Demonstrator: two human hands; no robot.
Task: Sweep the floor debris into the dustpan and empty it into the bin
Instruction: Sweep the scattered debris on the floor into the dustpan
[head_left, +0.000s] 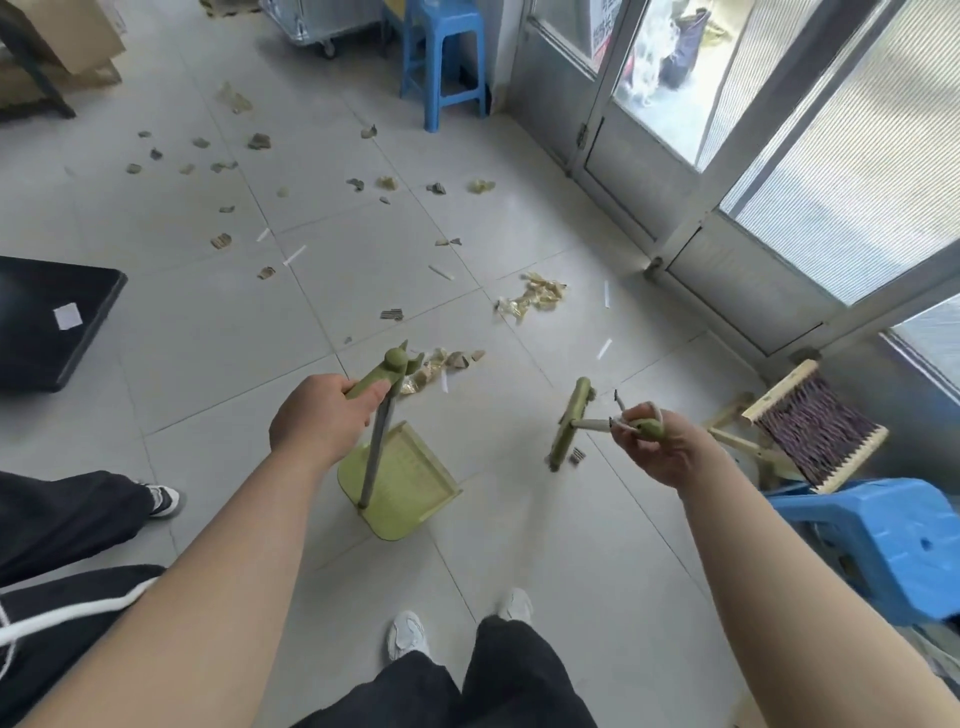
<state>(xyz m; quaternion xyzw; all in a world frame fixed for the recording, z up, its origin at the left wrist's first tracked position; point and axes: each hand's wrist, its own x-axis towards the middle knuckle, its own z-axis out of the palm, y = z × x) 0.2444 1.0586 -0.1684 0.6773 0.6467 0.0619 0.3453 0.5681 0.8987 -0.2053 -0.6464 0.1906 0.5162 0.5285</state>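
My left hand (319, 418) grips the green top of a long grey handle, and the green dustpan (402, 480) hangs from it just over the tiles in front of my feet. My right hand (662, 444) holds the end of a green broom; its head (569, 423) points down toward the floor, right of the dustpan. Scraps of paper and cardboard debris (535, 299) lie scattered over the tiles ahead, with a small pile (441, 366) just beyond the dustpan handle. No bin is clearly in view.
A black box-like object (47, 325) stands on the left. A blue stool (447, 57) stands at the back and another blue stool (872, 551) at my right, beside a wooden brush (813, 431). Glass doors (727, 130) run along the right. Another person's legs (78, 519) are at left.
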